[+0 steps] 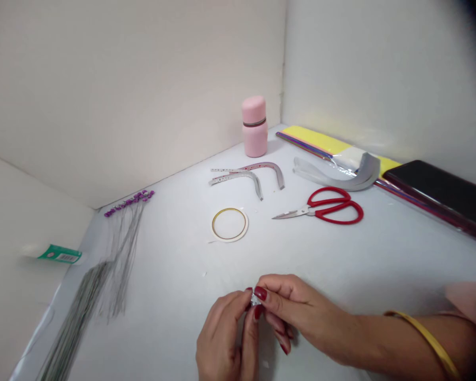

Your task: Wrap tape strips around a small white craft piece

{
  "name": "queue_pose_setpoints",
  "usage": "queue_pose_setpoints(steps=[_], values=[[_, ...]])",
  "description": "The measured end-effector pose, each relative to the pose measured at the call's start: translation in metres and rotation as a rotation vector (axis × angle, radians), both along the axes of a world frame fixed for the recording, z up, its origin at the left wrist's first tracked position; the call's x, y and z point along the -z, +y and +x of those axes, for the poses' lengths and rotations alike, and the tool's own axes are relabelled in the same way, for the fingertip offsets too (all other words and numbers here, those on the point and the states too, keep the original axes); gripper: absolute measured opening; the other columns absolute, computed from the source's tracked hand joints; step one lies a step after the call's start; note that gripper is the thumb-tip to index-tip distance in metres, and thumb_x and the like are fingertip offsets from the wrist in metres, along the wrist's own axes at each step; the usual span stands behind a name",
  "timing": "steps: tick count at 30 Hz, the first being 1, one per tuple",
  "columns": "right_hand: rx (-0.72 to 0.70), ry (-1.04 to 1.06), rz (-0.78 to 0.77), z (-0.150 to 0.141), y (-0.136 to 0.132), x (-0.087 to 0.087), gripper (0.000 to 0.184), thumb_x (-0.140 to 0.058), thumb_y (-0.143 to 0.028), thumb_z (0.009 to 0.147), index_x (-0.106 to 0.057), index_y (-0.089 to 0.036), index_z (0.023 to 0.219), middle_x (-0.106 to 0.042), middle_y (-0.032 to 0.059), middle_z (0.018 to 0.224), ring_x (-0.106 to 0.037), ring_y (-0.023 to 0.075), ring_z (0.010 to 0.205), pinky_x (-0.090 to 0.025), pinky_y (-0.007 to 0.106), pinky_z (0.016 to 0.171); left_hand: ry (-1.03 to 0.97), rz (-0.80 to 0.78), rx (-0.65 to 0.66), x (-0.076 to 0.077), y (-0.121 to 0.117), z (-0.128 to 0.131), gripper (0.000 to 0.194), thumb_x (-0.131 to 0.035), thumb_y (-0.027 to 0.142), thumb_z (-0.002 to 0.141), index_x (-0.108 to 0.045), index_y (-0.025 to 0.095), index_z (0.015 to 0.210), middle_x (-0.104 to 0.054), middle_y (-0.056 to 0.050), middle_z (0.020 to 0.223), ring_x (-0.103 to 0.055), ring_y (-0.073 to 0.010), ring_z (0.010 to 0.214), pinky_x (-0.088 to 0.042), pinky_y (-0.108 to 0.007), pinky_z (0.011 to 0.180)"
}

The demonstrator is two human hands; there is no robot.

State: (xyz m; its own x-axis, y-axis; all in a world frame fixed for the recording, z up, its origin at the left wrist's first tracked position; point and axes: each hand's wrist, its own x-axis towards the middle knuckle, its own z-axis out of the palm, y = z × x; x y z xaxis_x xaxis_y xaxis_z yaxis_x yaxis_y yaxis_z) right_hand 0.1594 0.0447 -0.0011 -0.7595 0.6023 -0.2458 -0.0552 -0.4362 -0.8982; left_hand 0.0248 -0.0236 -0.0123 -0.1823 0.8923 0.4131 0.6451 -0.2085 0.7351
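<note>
Near the front edge of the white table, my left hand (228, 336) and my right hand (297, 304) meet at the fingertips. Between them they pinch a small silvery-white piece (255, 300), mostly covered by the fingers, so I cannot tell its exact kind. Both thumbs and forefingers press on it. Beyond the hands lies a thin roll of white tape (247, 226) with a yellow inner ring, its loose end pointing left. Red-handled scissors (315, 208) rest to the right of the tape, blades toward the left.
Curved strips of patterned paper (257, 182) and a pink bottle (255, 129) stand farther back. At the right are a pale curled bundle (341, 180), yellow sheets (317, 137) and a black phone-like slab (440, 193). Wires (75, 323) and purple-tipped stems (130, 203) lie left.
</note>
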Motion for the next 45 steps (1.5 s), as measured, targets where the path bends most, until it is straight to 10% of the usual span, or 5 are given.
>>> queue_pose_setpoints(steps=[24,38,45], values=[[0.014,0.042,-0.134,-0.003,-0.011,0.001,0.036,-0.042,-0.046,0.085,-0.043,-0.015,0.068,-0.040,-0.0078,0.048,-0.039,0.0032,0.034,-0.028,0.015,0.036,0.041,-0.061,0.007,-0.001,0.004,0.005,0.020,-0.042,0.013,0.083,-0.060,0.020,0.090,-0.065,-0.005,0.076,-0.060,-0.0156,0.070,-0.046,-0.026,0.063],[-0.020,-0.020,-0.112,0.001,0.000,-0.002,0.035,-0.042,-0.046,0.085,-0.045,-0.015,0.069,-0.040,-0.0082,0.045,-0.041,0.0042,0.033,-0.025,0.016,0.036,-0.369,-0.189,0.189,-0.008,0.011,-0.004,0.018,-0.046,0.018,0.084,-0.063,0.020,0.090,-0.064,-0.005,0.080,-0.060,-0.0152,0.070,-0.047,-0.027,0.064],[-0.003,-0.012,-0.084,-0.002,0.001,-0.001,0.038,-0.040,-0.049,0.085,-0.043,-0.015,0.069,-0.041,-0.0075,0.049,-0.041,0.0043,0.037,-0.027,0.017,0.039,-0.253,-0.064,0.034,0.001,0.007,0.001,0.019,-0.051,0.019,0.081,-0.061,0.019,0.096,-0.065,-0.007,0.083,-0.061,-0.0169,0.074,-0.049,-0.028,0.065]])
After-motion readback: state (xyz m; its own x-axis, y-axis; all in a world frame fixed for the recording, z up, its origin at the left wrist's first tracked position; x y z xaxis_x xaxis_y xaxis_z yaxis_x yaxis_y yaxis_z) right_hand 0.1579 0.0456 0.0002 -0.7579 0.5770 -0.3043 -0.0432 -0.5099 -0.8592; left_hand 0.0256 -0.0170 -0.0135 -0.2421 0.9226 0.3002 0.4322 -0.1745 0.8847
